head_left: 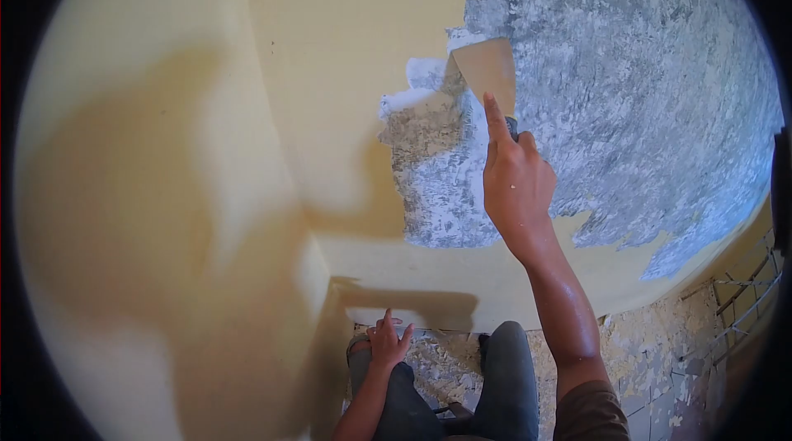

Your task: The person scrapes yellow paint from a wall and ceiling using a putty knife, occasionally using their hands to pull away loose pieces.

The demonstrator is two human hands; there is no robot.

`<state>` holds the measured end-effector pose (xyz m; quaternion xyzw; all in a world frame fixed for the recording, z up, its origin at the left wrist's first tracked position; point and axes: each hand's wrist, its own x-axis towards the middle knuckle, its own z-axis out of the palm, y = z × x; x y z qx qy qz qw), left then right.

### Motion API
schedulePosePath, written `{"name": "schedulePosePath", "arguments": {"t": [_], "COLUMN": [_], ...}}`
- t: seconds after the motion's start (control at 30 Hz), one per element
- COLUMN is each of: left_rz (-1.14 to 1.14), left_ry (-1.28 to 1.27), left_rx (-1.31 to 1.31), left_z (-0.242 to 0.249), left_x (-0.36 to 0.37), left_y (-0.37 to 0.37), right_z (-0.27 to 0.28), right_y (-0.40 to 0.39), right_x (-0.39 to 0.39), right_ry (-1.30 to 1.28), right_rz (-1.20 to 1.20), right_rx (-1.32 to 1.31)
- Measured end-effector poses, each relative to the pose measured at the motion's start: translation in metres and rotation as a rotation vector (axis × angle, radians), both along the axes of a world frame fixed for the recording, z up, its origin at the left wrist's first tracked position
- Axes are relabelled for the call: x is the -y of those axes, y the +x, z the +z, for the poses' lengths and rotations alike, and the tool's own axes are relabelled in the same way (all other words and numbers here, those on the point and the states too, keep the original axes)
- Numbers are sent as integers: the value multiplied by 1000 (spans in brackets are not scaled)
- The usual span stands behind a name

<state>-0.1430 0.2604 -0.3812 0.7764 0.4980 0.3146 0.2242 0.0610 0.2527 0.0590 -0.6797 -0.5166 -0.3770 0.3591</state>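
Observation:
My right hand (518,181) is closed around the dark handle of a putty knife (490,70), its index finger stretched along the blade. The wide blade lies at the left border of the scraped area, where yellow paint (355,28) meets bare grey-white plaster (627,94). Whitish patches show just left of the blade. Down by my knee, my left hand (388,344) hangs with its fingers apart and holds nothing.
A wall corner runs down on the left, with my shadow (124,193) across it. Paint flakes (643,342) litter the floor. At the lower right stands a metal wire rack (747,297). My legs (507,375) are bent close to the wall.

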Motion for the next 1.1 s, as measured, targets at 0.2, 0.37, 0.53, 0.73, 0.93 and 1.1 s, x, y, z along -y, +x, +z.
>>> {"name": "schedulePosePath", "arguments": {"t": [0.2, 0.37, 0.53, 0.73, 0.93, 1.1], "left_rz": [-5, 19, -1, 15, 2, 7], "left_ry": [-6, 20, 27, 19, 6, 23], "left_rx": [-15, 5, -47, 2, -8, -12], "left_z": [-2, -4, 3, -2, 3, -1], "left_x": [0, 0, 2, -1, 1, 1], "left_y": [-1, 2, -2, 4, 1, 2], "right_z": [10, -19, -12, -15, -12, -17], "right_y": [1, 9, 4, 5, 6, 4], "right_x": [1, 5, -4, 0, -12, -1], "right_ry": [-47, -14, -13, -24, 0, -7], "right_rz": [-21, -10, -26, -11, -26, 1], "right_rx": [-13, 54, 49, 23, 69, 49]}}
